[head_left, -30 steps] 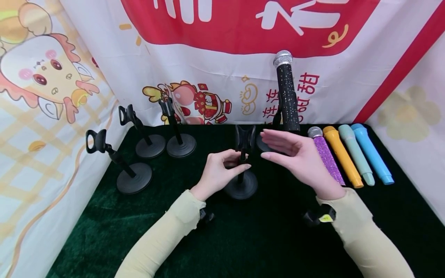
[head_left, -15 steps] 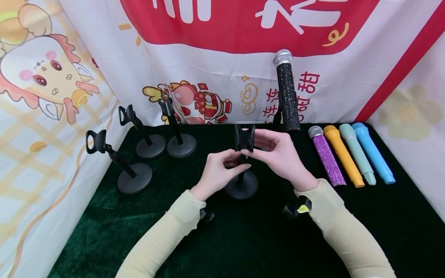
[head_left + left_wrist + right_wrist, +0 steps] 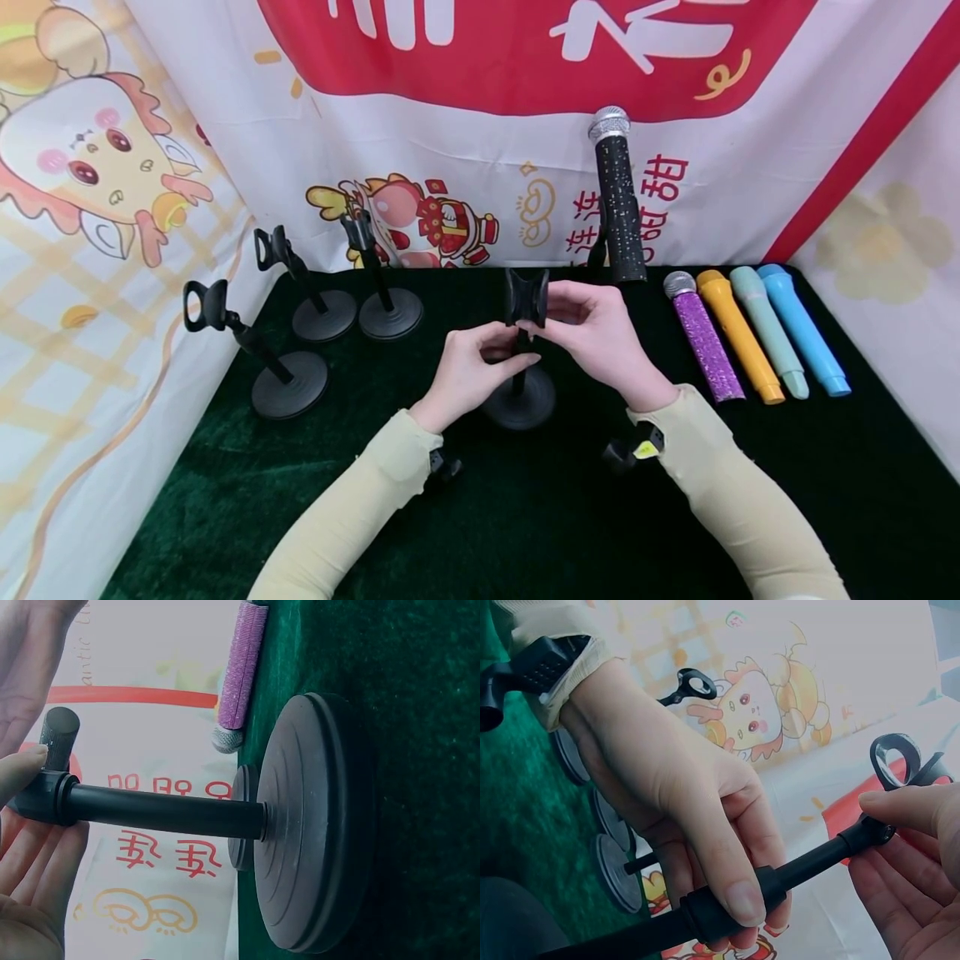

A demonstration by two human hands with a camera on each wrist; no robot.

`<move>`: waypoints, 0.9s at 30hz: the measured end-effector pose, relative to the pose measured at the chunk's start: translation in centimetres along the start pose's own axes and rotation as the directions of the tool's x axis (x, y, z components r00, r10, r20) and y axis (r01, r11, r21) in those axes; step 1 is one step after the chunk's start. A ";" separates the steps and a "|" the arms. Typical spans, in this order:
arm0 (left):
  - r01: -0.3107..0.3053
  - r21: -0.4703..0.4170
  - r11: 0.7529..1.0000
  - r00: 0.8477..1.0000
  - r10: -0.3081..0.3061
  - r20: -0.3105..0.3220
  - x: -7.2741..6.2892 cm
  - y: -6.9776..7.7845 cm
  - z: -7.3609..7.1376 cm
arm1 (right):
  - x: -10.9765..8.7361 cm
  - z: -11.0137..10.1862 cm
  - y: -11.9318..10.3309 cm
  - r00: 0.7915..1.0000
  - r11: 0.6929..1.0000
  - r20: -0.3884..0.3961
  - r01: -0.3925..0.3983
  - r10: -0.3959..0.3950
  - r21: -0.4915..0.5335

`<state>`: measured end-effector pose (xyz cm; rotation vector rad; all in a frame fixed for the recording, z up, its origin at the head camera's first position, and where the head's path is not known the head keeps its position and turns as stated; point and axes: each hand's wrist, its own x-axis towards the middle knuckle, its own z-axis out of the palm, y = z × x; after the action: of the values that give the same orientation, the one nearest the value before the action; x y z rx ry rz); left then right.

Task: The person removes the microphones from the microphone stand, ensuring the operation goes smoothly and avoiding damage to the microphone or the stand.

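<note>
A black microphone stand (image 3: pixel 522 402) stands upright at mid-table, its round base on the cloth. My left hand (image 3: pixel 474 372) grips its pole; in the right wrist view the thumb and fingers close around the thick collar (image 3: pixel 731 900). Just below the clip (image 3: pixel 527 298), my right hand (image 3: pixel 606 340) pinches the neck of the stand between thumb and fingers. No microphone sits in this clip. Behind my right hand, a black speckled microphone (image 3: pixel 621 204) with a silver head leans upright in another stand, whose base is hidden in the head view.
Three more black stands, a front one (image 3: pixel 289 385), a middle one (image 3: pixel 324 315) and a rear one (image 3: pixel 391 313), are at the left. Purple (image 3: pixel 705 337), yellow (image 3: pixel 741 337), pale green (image 3: pixel 770 333) and blue microphones (image 3: pixel 805 331) lie side by side at the right.
My right hand has moved left from beside the black microphone and taken hold of the stand's neck under the clip. My left hand keeps its grip on the pole.
</note>
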<state>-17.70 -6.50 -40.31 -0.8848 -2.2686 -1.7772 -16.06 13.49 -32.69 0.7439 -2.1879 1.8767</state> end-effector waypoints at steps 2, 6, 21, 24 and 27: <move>0.004 -0.009 1.000 1.000 -0.004 0.001 0.0 -0.2 0.0 | 0.1 0.0 0.0 1.000 1.000 0.003 0.000 0.000 -0.012; 0.029 -0.051 0.998 1.000 -0.029 0.003 0.0 -0.4 0.0 | 0.1 -0.1 0.1 1.000 0.999 0.013 -0.015 0.015 -0.043; 0.099 -0.095 0.991 0.995 -0.097 0.026 -0.3 -0.8 -0.2 | 0.4 -0.3 0.6 0.999 0.990 0.020 0.046 -0.044 -0.130; 0.114 -0.093 0.989 0.993 -0.111 0.036 -0.5 -0.9 -0.2 | 0.4 -0.3 0.6 0.999 0.989 0.014 0.041 -0.040 -0.141; 0.112 -0.088 0.990 0.993 -0.109 0.041 -0.5 -0.9 -0.2 | 0.3 -0.3 0.6 0.999 0.989 0.005 0.033 -0.032 -0.144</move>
<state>-17.80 -7.03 -41.22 -0.8273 -2.3179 -1.9399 -16.70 13.71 -33.06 0.7501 -2.2692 1.6822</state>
